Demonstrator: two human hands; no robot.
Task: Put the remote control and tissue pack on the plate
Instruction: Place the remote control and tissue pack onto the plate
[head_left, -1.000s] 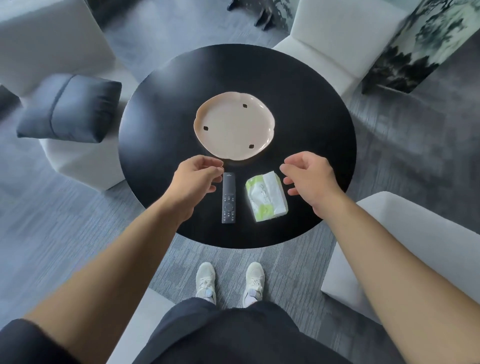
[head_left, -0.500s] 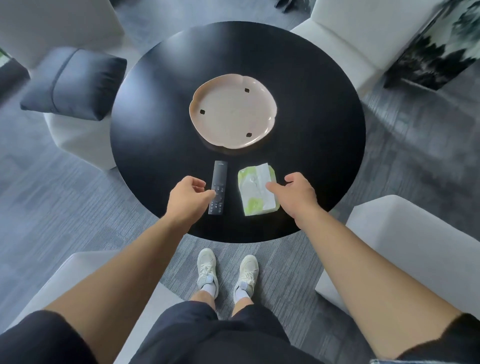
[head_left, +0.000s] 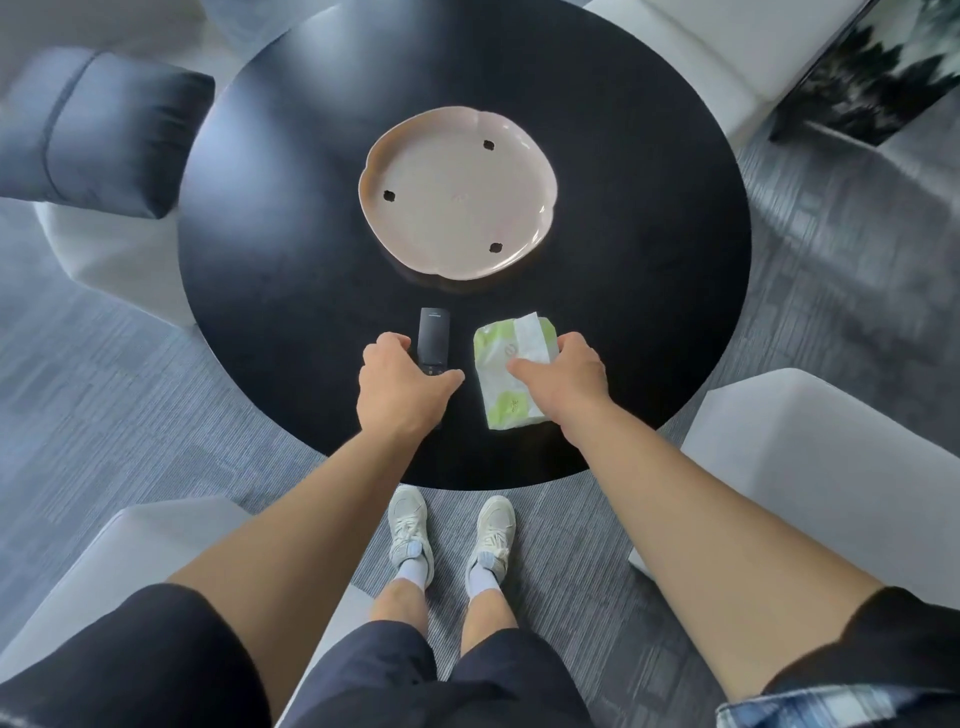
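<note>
A pale pink scalloped plate (head_left: 457, 192) lies bare in the middle of the round black table (head_left: 291, 249). Nearer to me, a black remote control (head_left: 434, 335) lies lengthwise on the table; my left hand (head_left: 400, 387) covers its near half, fingers on its left side and thumb on its right. Just right of it lies a white and green tissue pack (head_left: 501, 374). My right hand (head_left: 566, 371) clasps the pack, thumb across its top and fingers over its right edge. Both objects rest on the table.
White seats stand around the table: one at the right (head_left: 831, 467), one at the near left (head_left: 156, 545), one at the far right. A dark blue cushion (head_left: 98, 130) sits at the far left. My feet (head_left: 452, 540) are on grey carpet by the table's near edge.
Both hands came down from hovering. The left now wraps the remote's near half and the right has closed over the tissue pack. The camera moved closer to the table.
</note>
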